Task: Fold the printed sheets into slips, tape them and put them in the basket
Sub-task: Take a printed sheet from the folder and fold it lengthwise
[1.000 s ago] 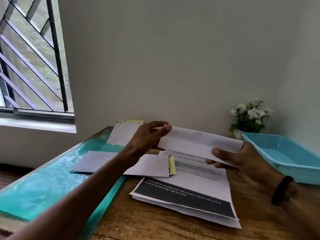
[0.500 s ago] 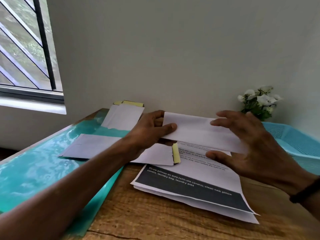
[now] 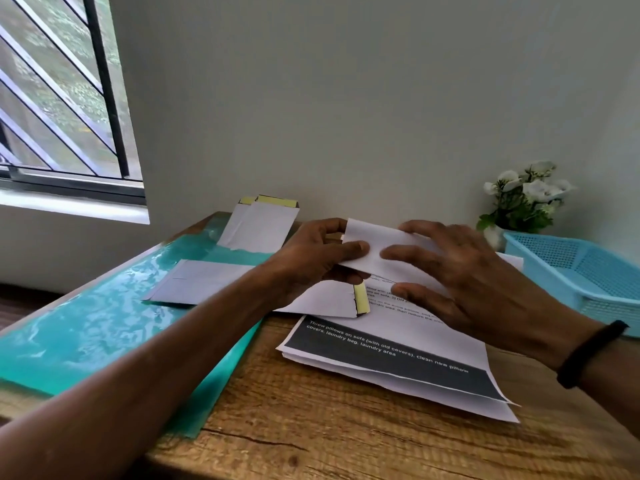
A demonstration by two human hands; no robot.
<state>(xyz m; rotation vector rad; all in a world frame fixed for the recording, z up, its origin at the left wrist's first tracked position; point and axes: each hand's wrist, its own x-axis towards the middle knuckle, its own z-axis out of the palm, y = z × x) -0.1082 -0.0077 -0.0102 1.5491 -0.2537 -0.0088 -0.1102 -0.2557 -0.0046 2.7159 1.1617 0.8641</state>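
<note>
Folded slip (image 3: 375, 249): white paper held just above the printed stack, near the back wall, between both hands.
Left hand (image 3: 311, 261): pinches the slip's left end, thumb on the near face, fingers curled behind.
Right hand (image 3: 460, 271): fingers spread and fairly straight, laid over the slip's right part; whether the thumb grips from below cannot be told.
Printed sheets (image 3: 415, 344): loose stack on the wooden surface (image 3: 346, 438), top sheet with a dark band of white text along its near edge, partly under the right hand.
Basket (image 3: 581, 271): light blue mesh, at the right edge of the surface, apart from the slip.
Taped pieces: one white piece with a yellow strip (image 3: 360, 297) lies flat just under the left hand; two more (image 3: 259, 226) rest at the wall on a teal mat (image 3: 104, 323).
Potted flowers (image 3: 526, 199): white blooms, behind the basket.
Wristband (image 3: 585, 355): black, on the right wrist.
</note>
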